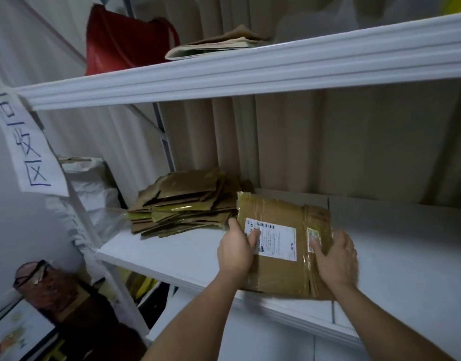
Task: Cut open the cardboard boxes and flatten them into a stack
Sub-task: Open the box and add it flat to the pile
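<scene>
Head view: a person's two hands hold a taped cardboard box (pixel 281 246) lying flat on a white shelf (pixel 159 252), its near edge overhanging the shelf's front; the left hand (pixel 236 250) grips the box's left side, thumb pressed on the white shipping label (pixel 275 238), the other fingers hidden behind the edge; the right hand (pixel 337 257) rests on the right end, fingers nearly straight, thumb on a small green sticker (pixel 314 237); just left of the box, a stack of flattened cardboard (pixel 182 204) sits on the same shelf; a red bag (pixel 120 40) and folded paper bags (pixel 219 44) occupy the shelf above; a handwritten paper sign (pixel 23 142) hangs at left.
</scene>
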